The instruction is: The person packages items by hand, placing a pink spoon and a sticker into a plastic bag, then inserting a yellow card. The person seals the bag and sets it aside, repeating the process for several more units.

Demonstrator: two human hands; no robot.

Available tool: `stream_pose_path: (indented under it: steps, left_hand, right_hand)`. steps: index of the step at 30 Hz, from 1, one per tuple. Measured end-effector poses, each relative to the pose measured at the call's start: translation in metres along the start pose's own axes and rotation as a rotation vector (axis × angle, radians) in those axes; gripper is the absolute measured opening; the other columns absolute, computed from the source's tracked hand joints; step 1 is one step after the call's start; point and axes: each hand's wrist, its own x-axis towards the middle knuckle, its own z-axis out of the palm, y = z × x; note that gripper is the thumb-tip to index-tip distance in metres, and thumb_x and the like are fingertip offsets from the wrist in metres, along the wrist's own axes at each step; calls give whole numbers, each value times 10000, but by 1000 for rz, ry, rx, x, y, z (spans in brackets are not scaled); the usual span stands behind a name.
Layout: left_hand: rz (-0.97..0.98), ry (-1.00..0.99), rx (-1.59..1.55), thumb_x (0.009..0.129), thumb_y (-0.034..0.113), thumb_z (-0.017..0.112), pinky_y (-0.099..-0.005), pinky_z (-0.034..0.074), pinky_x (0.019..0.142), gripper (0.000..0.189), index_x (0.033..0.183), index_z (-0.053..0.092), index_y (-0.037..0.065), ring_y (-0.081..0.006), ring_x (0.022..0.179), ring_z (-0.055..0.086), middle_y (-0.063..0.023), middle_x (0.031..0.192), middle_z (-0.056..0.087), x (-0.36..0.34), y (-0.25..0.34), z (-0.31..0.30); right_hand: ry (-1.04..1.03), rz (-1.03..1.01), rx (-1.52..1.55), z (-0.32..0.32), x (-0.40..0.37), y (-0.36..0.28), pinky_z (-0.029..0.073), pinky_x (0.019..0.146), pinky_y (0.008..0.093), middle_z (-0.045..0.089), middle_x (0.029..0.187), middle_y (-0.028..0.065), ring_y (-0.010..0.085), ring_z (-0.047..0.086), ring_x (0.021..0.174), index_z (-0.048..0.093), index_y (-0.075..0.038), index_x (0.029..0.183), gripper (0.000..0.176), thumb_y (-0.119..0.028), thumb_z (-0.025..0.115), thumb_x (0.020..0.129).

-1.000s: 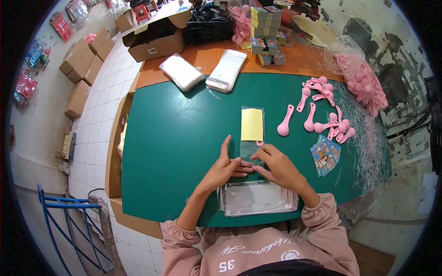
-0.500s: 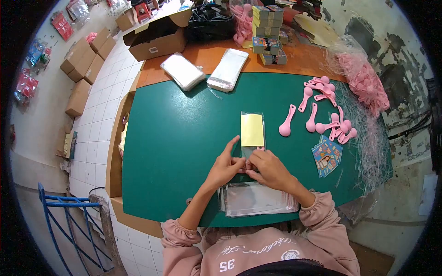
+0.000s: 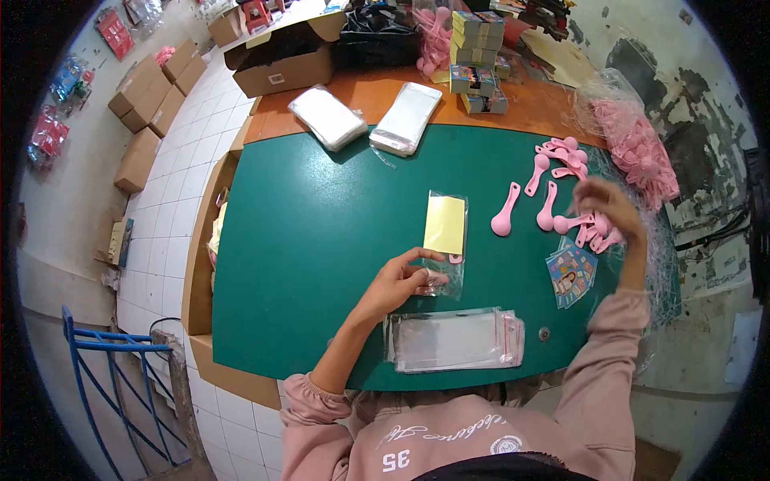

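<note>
My left hand (image 3: pixel 399 282) pinches the near end of a clear plastic bag (image 3: pixel 451 282) lying on the green table. Inside the bag is a yellow card (image 3: pixel 444 225), and a bit of pink spoon handle (image 3: pixel 455 259) peeks out below it. Over at the right, my right hand (image 3: pixel 611 205) is above a group of pink measuring spoons (image 3: pixel 595 228); its fingers are smeared by motion, so whether they hold a spoon cannot be made out. Just below that hand, several printed blue cards (image 3: pixel 571 274) lie fanned out. A single pink spoon (image 3: pixel 506 210) lies left of the group.
A stack of clear bags (image 3: pixel 449 341) lies near the front edge. Two bundles of bags, a left one (image 3: pixel 327 118) and a right one (image 3: pixel 407 119), sit at the back. Card stacks (image 3: pixel 478 60) and an open cardboard box (image 3: pixel 285 68) stand behind. Shredded plastic (image 3: pixel 654 272) lines the right edge.
My right hand has left the bag and moved right and away to the spoons. My left hand stays at the bag's near end. The camera view has shifted slightly.
</note>
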Motion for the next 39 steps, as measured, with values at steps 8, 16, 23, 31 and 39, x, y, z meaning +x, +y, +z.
stream_pose_path:
  steps: [8, 16, 23, 31, 39]
  left_hand:
    - [-36, -59, -54, 917, 98, 402, -247, 471, 812, 206, 1074, 504, 11, -145, 966, 573, -80, 1078, 576, 0, 10, 7]
    - [-81, -40, -140, 921, 94, 401, -232, 478, 784, 209, 1094, 502, 34, -138, 978, 564, -76, 1056, 564, -10, 25, 2]
    - [191, 157, 447, 837, 52, 547, -245, 509, 665, 209, 1042, 525, 19, -156, 865, 594, -75, 997, 557, -3, 16, 14]
    - [167, 355, 547, 807, 52, 601, -219, 513, 647, 85, 859, 570, -6, -91, 780, 560, -29, 861, 546, 5, 5, 23]
    - [146, 470, 367, 804, 56, 602, -202, 484, 553, 154, 932, 528, 12, -75, 752, 557, -33, 840, 565, 9, 7, 33]
  right_hand:
    - [24, -384, -328, 121, -8, -10, 414, 770, 340, 403, 991, 93, 251, 476, 895, 435, -62, 1117, 670, -151, 788, 554]
    - [78, -342, -176, 185, -3, -16, 444, 699, 332, 457, 877, 119, 244, 525, 798, 565, -6, 862, 150, -51, 632, 737]
    - [47, -165, 286, 185, -6, -5, 483, 662, 238, 467, 888, 66, 121, 531, 793, 565, 1, 854, 104, -50, 614, 779]
    - [43, 100, 499, 195, -5, 3, 515, 646, 251, 600, 784, 78, 118, 600, 715, 527, 32, 833, 100, -60, 565, 834]
    - [192, 164, 485, 200, -4, -4, 520, 538, 229, 588, 744, 100, 132, 613, 622, 451, 29, 866, 70, 4, 513, 847]
